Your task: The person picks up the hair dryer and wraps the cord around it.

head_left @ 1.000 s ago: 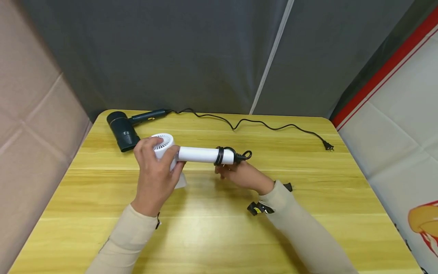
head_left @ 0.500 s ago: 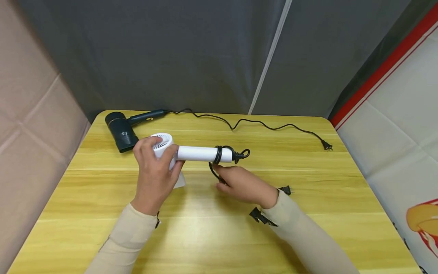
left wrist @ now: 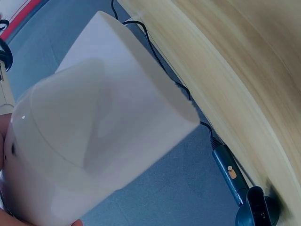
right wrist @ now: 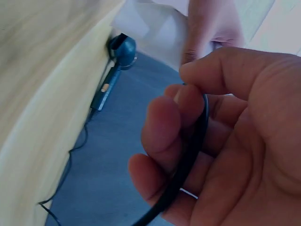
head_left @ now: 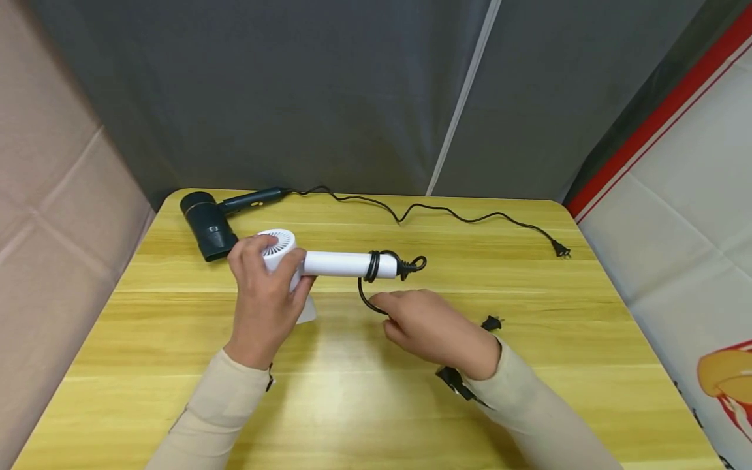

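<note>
My left hand grips a white hair dryer by its round, vented head. The handle points right, with black cord wound round its end and a small loop past it. In the left wrist view the flat white nozzle fills the middle. Below the handle, my right hand pinches a loose length of that cord. The right wrist view shows the cord running between thumb and fingers and across the palm. A black plug shows beside the right wrist.
A dark green hair dryer lies at the table's back left. Its black cord snakes along the back edge to a plug at the right. A grey curtain hangs behind the wooden table.
My right hand has moved from under the handle's end down and to the right, drawing a length of cord off the handle. The left hand and white hair dryer stay nearly still.
</note>
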A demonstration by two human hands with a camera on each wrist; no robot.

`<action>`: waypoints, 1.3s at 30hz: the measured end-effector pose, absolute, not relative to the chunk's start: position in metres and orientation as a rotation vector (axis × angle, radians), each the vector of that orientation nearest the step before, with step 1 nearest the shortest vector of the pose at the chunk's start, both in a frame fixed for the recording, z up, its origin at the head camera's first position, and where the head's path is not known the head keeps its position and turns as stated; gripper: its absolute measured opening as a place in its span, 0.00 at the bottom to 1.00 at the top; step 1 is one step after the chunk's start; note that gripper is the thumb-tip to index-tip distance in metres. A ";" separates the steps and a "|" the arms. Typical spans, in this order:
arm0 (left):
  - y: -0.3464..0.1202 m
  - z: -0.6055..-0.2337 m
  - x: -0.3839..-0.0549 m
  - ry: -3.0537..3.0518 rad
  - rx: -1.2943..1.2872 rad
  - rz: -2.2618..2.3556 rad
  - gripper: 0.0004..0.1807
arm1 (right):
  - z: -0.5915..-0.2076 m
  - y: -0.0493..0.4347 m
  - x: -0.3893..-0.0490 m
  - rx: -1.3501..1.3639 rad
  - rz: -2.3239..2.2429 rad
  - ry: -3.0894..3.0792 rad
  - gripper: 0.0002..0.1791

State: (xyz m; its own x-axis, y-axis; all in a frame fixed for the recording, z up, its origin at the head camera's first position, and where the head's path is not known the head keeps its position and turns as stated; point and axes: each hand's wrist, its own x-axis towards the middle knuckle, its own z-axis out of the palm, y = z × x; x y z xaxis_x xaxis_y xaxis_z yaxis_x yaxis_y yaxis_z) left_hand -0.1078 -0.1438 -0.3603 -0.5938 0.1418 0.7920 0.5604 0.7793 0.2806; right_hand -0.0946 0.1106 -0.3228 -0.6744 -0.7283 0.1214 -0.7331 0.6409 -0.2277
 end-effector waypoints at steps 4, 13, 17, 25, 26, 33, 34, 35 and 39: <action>-0.143 -0.361 -0.108 -2.158 -0.517 -0.657 0.21 | -0.312 0.112 -0.090 1.271 0.401 -2.794 0.16; -0.143 -0.360 -0.106 -2.188 -0.510 -0.643 0.22 | -0.288 0.119 -0.093 1.251 0.618 -2.547 0.13; -0.143 -0.360 -0.105 -2.183 -0.514 -0.644 0.22 | -0.285 0.117 -0.096 1.282 0.690 -2.488 0.13; -0.141 -0.360 -0.103 -2.207 -0.546 -0.606 0.21 | -0.284 0.113 -0.101 1.333 0.772 -2.461 0.12; -0.140 -0.360 -0.103 -2.204 -0.552 -0.601 0.21 | -0.284 0.113 -0.102 1.334 0.775 -2.457 0.12; -0.139 -0.363 -0.103 -2.156 -0.617 -0.588 0.22 | -0.286 0.116 -0.113 1.209 0.801 -2.503 0.08; -0.139 -0.363 -0.103 -2.152 -0.625 -0.588 0.23 | -0.286 0.117 -0.114 1.187 0.803 -2.519 0.07; -0.139 -0.363 -0.103 -2.148 -0.632 -0.587 0.23 | -0.286 0.118 -0.116 1.166 0.806 -2.533 0.07; -0.139 -0.364 -0.103 -2.136 -0.648 -0.580 0.23 | -0.289 0.120 -0.120 1.055 0.841 -2.589 0.08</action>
State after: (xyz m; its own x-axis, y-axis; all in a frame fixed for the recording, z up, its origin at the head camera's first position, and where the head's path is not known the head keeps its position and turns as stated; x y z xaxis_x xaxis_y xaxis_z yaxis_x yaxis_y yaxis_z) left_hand -0.1029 -0.1389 -0.3638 -0.5394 0.2480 0.8047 0.6211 0.7625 0.1813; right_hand -0.1204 0.1202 -0.2886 -0.7176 -0.5693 0.4011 -0.6963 0.5783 -0.4251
